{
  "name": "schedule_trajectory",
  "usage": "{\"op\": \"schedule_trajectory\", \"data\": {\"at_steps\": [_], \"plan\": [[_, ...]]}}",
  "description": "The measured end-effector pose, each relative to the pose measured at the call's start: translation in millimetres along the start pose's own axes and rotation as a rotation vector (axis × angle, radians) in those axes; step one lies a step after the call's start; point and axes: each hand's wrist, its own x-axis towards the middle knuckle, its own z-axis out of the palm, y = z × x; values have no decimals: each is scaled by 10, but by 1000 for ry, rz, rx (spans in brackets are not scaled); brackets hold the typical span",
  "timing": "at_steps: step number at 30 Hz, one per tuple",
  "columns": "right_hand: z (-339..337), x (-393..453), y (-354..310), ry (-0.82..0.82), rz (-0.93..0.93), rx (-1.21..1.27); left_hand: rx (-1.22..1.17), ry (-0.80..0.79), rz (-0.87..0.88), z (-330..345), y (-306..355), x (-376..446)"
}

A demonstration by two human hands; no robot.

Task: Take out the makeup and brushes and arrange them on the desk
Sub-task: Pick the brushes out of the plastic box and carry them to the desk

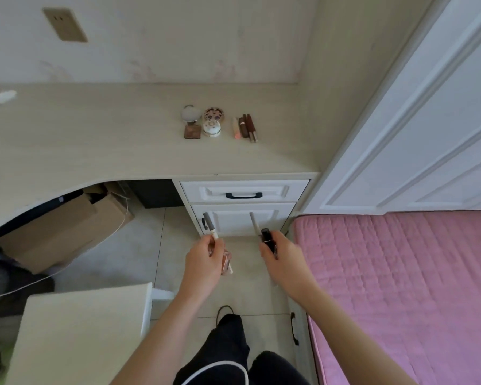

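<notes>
Makeup pieces fill both my hands, held low in front of the closed drawers, short of the worktop. My left hand (204, 258) has its fingers curled round a pale stick with a grey cap (211, 227) and a pinkish glass bottle (226, 262) tucked under the palm. My right hand (279, 255) wraps a black tube (267, 238) and a slim grey pencil (254, 225) that juts forward.

Each hand carries two things at once, so I judge the bottle could slip when I loosen the fingers to set down the stick, and it would hit the tiled floor.

Farther off, on the worktop (95, 134), compacts and jars (203, 122) sit clustered, with a row of lipsticks (245, 127) just beside them. Reaching in carelessly could knock that row and roll the tubes.
</notes>
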Motion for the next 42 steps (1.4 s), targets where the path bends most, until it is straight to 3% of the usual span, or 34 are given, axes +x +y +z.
{"op": "schedule_trajectory", "data": {"at_steps": [16,29,42], "plan": [[-268,1675,-218,50,42,-18,-42,-150,-35,315,861,1803],[-642,3023,36,-71,83,-80,145,-19,-29,966,1480,2868],[-757,3976,152,-3,188,-42,210,-172,-114,1377,1715,3799]]}}
